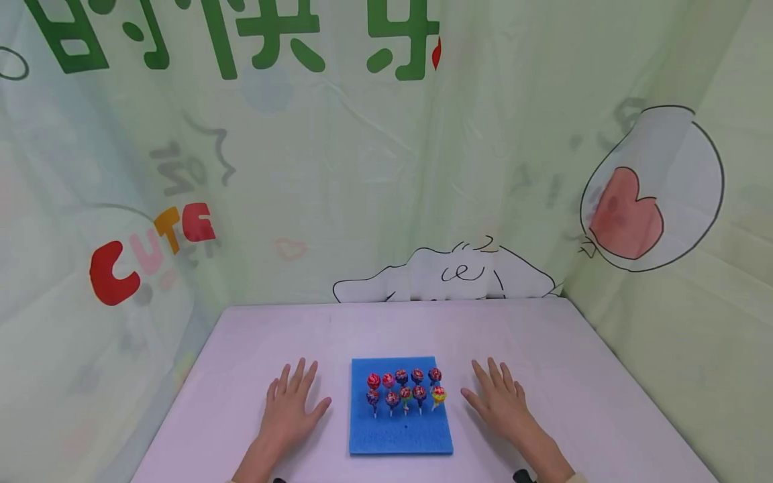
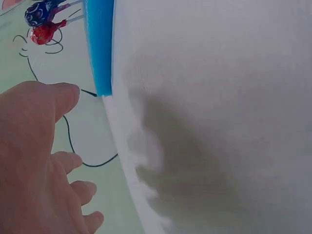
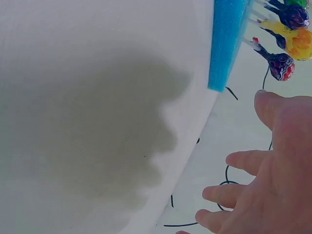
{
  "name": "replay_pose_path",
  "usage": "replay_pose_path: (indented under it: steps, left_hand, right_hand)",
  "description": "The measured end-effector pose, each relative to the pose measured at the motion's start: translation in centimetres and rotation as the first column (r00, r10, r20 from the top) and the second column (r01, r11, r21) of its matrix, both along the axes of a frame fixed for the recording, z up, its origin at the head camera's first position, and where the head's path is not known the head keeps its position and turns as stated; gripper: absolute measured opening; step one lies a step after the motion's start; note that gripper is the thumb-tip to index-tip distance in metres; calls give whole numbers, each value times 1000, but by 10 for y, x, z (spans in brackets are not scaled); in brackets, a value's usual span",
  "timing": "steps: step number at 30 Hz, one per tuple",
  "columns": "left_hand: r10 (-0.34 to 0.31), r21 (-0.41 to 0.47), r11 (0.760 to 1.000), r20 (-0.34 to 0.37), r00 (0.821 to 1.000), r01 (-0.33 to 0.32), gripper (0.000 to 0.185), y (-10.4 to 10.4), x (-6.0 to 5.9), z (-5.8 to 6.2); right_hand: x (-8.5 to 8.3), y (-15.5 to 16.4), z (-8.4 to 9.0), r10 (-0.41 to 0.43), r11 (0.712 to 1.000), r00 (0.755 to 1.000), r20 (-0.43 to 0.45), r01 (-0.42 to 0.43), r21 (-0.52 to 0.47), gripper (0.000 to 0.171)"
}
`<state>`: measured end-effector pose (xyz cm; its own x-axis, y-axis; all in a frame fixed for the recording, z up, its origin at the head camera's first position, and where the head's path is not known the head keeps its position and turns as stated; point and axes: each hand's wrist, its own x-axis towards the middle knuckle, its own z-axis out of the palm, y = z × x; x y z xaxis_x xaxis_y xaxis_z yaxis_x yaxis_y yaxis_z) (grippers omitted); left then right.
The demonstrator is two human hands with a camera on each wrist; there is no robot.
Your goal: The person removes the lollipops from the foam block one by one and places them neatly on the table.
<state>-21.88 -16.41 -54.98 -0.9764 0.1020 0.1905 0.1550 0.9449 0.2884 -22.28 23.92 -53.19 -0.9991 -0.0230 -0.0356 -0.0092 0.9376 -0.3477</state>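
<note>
In the head view, a blue foam board (image 1: 400, 437) lies on the table with several wrapped lollipops (image 1: 392, 399) standing upright in it in two rows. Most wrappers are dark blue or red; a yellow lollipop (image 1: 438, 394) stands at the right end of the front row. My left hand (image 1: 290, 412) is left of the board, palm down, fingers spread, holding nothing. To the board's right, my right hand (image 1: 501, 409) is likewise spread and holds nothing. Both wrist views show the thumb apart from the board's edge (image 2: 100, 48) and a hand shadow on the tabletop.
The pale table (image 1: 272, 329) reaches back to a printed curtain (image 1: 374, 168). More curtain hangs along the left and right sides, with a heart-balloon drawing (image 1: 652, 194) at the right.
</note>
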Motion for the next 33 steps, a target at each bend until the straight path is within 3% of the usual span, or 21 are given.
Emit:
replay_pose_path:
  steps: [6,12,20,27,33]
  left_hand:
    - [-28,-1,1000,20,999,29,80,12,0,0]
    - [-116,-5,993,36,993,116,80,30,-3,2]
    - [-242,51,970,157,958,236,84,45,-7,3]
    - [-271,34,962,235,934,270,90,50,-8,-3]
    - [-262,17,964,236,936,265,92,50,-10,-8]
  right_hand:
    - [2,-2,1,6,1000,1000,-10,-6,9,78]
    - [5,-5,6,25,1000,999,-20,-25,11,76]
    - [13,-14,15,74,997,995,-61,-75,-1,73]
    - [22,-21,15,146,989,979,-139,-149,-10,73]
    - [32,-36,15,180,982,955,-234,-190,-21,66]
